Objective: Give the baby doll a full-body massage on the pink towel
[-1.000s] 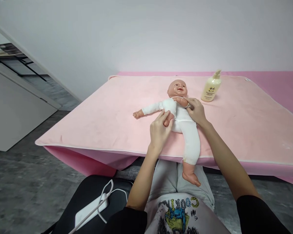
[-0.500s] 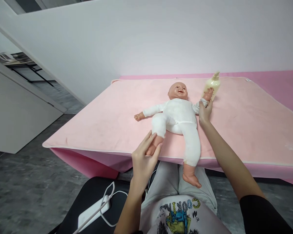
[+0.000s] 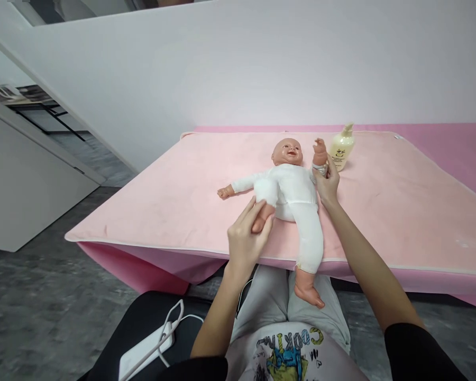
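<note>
The baby doll [image 3: 295, 182] is held: foot [image 3: 264, 215] by left hand [image 3: 246, 233], wrist [image 3: 318, 169] by right hand [image 3: 327, 182]. It is judged light and soft, best gripped there.

The scene is viewed from the wearer's head, forward and downward. The doll [image 3: 295, 182] is framed nearby, just right of centre.

- Can pass over the blanket [image 3: 162, 211] left of the doll [image 3: 295, 185]
- Meets the bottle [image 3: 342, 146] just beyond the right hand [image 3: 328, 183]
- Stops at the wall [image 3: 269, 69] behind
</note>
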Tool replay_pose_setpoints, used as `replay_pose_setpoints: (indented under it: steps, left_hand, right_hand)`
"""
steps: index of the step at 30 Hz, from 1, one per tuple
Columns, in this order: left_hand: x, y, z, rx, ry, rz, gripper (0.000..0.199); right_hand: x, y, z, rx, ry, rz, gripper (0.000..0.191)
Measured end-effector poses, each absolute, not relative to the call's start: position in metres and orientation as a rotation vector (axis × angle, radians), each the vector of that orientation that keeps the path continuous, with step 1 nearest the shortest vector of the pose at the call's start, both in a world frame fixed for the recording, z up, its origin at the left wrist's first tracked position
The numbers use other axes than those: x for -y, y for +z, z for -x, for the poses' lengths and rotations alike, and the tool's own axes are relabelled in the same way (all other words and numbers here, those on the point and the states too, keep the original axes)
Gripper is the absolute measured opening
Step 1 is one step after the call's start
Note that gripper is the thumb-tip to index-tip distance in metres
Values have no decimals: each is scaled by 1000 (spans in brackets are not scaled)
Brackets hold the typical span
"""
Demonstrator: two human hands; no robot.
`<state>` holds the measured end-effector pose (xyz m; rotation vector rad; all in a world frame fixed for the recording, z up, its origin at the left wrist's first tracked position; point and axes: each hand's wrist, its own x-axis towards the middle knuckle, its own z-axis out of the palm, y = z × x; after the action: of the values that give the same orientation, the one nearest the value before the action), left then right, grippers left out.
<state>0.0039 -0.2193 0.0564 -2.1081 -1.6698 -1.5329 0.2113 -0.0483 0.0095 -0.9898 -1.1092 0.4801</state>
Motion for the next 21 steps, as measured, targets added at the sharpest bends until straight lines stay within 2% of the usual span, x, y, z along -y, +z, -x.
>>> replay_pose_setpoints:
  steps: [5,9,16,21]
  left_hand:
    - [168,54,-17,1758,-1445,2334,32]
    - [168,54,-18,1800,-1464,2361,35]
    - [224,55,-2,1825,-1537,2214,34]
    - [277,36,1,1815,-1396,2241,33]
  right_hand:
    - [59,12,-205,1439,438,1006,46]
    - [56,7,-207,1564,432,1028,45]
    - [45,6,-218,1183,595,1018,53]
    - [39,-2,-223,762,524,1166,47]
